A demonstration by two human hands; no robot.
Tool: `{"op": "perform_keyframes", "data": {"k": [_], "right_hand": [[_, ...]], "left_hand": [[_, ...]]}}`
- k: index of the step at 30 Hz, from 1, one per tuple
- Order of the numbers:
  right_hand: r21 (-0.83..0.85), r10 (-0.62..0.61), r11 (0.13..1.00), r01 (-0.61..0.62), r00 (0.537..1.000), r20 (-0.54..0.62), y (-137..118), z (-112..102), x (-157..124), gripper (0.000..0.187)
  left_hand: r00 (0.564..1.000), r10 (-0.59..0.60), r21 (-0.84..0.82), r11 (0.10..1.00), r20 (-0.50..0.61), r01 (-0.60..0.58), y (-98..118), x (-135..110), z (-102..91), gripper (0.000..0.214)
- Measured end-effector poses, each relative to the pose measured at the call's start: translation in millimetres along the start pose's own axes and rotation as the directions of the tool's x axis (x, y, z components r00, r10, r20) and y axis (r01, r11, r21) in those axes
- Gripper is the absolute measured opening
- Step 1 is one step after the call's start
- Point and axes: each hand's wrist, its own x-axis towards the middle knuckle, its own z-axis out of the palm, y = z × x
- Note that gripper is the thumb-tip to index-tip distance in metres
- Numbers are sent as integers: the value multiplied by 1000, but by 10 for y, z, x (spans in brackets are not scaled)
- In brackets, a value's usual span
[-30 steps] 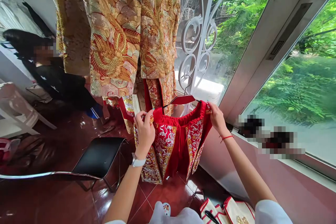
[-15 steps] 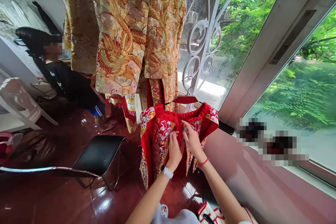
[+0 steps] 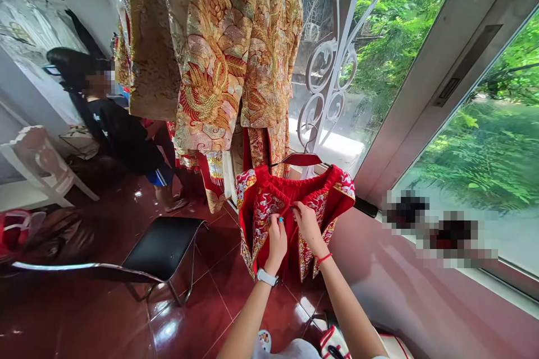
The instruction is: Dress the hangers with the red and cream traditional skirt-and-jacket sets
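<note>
A red embroidered skirt with a gathered waistband hangs from a dark hanger in front of me. Silver and gold patterns cover its panels, and its sides flare outward. My left hand, with a watch at the wrist, has its fingers closed on the skirt's front just below the waistband. Beside it, my right hand pinches the fabric at the middle of the waistband. The cloth between my fingertips is partly hidden by the hands.
Gold embroidered garments hang above and behind the skirt. A black chair stands to the left on red tiles. Further back is a person in dark clothes near a white chair. A window ledge runs along the right.
My hands have drawn closer to the waistband's middle and now pinch the front, pulling it toward me. The view has shifted slightly, so surroundings sit further right.
</note>
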Motion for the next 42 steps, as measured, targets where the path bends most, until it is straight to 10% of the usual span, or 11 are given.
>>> {"op": "perform_keyframes", "data": {"k": [6, 14, 18, 24, 33, 42], "right_hand": [[286, 60, 954, -93, 990, 124, -202, -184, -155, 38], [920, 564, 364, -145, 821, -93, -558, 198, -255, 51], [913, 585, 399, -82, 789, -185, -836, 213, -196, 35], [875, 463, 480, -59, 864, -196, -968, 77, -262, 23], [780, 421, 604, -163, 896, -138, -956, -16, -418, 32], [611, 390, 766, -200, 900, -195, -182, -449, -430, 24]], "left_hand": [[990, 19, 225, 973, 143, -51, 117, -114, 16, 43], [962, 85, 406, 894, 258, -188, 291, -159, -109, 31], [971, 87, 442, 879, 222, -180, 301, -169, -205, 28], [984, 147, 174, 971, 102, -163, 271, -317, -361, 31], [998, 33, 235, 971, 49, -43, 472, -175, 166, 17], [1000, -5, 176, 984, 13, 3, 411, -63, 53, 30]]}}
